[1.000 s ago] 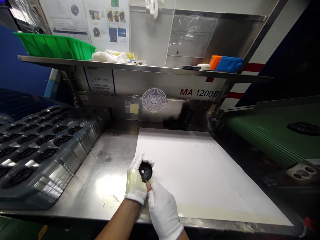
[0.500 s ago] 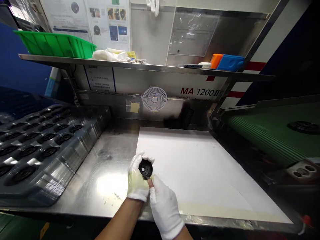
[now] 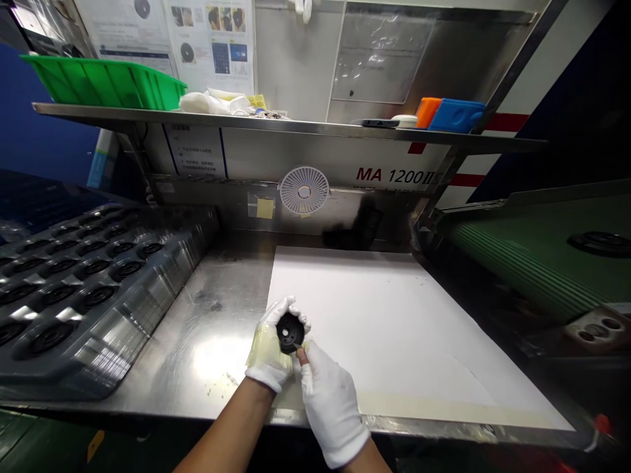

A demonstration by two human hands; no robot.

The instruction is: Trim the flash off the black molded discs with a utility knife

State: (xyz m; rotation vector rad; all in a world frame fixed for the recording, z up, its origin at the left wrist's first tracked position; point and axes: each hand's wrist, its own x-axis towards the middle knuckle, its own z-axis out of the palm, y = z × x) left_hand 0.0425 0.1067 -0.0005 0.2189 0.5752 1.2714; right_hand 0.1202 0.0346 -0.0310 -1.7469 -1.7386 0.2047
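Observation:
Both my hands wear white gloves and meet over the front of a steel bench [image 3: 207, 341]. My left hand [image 3: 269, 351] is curled round a small round black part [image 3: 290, 332], holding it face up. My right hand [image 3: 329, 407] is closed in a pinch at the part's lower rim, and a thin dark sliver shows at its fingertips; I cannot make out what it is. A white sheet [image 3: 384, 328] lies on the bench just right of the hands.
A grey tray [image 3: 83, 295] of several round black parts fills the left. A green conveyor belt [image 3: 532, 263] with one black part [image 3: 599, 242] runs on the right. Above, a shelf [image 3: 276, 125] holds a green bin [image 3: 98, 82] and blue and orange boxes [image 3: 448, 113]. A small white fan [image 3: 304, 190] hangs on the back wall.
The hands stay together on the black part; they sit slightly higher and to the right in view. The right fingertips have shifted a little along the part's lower edge.

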